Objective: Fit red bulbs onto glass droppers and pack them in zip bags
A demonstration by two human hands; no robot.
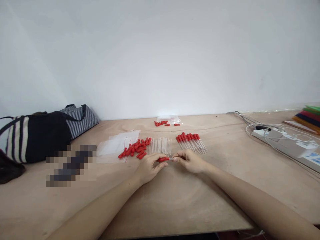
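My left hand (151, 166) is closed on a red rubber dropper bulb (163, 159). Facing it, my right hand (188, 161) pinches a clear glass dropper tube (171, 159), whose end meets the mouth of the bulb; how far it sits inside is hidden. Beyond my left hand lies a heap of loose red bulbs (135, 147). Several bare glass tubes (160, 145) rest side by side just past my fingers. Farther right is a row of droppers (191, 141), each a tube with a red bulb on it.
Clear plastic bags (112, 145) lie left of the heap. Near the wall, more red bulbs (161, 123) sit by another bag. Dark bags (45, 136) stand at left, close to a blurred-out object (72, 165). Power strips (287, 143) with cables and coloured stacks (310, 116) are at right.
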